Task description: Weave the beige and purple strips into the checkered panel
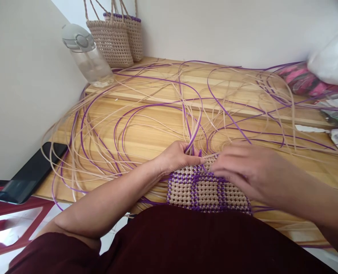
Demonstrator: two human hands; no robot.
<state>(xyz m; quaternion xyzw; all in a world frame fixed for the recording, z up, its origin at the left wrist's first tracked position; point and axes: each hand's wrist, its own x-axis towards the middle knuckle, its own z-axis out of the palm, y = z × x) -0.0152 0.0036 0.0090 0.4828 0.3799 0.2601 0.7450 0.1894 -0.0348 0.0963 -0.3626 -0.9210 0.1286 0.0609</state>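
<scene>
A beige and purple woven panel (207,192) lies at the table's front edge, against my body. Long loose beige and purple strands fan out from it. My left hand (177,158) is closed at the panel's far edge, pinching a bundle of purple and beige strands (191,137) that rises between thumb and fingers. Over the panel's upper right part, my right hand (243,169) is blurred by motion. Its fingers are curled down near a short purple strand (203,166), and their tips are partly hidden, so I cannot tell what they grip.
Two woven bags (112,40) stand at the back left beside a clear bottle (89,61). A black phone (32,173) lies at the left edge. Plastic packages (308,78) sit at the right. Loose strands spread across the wooden table (154,133).
</scene>
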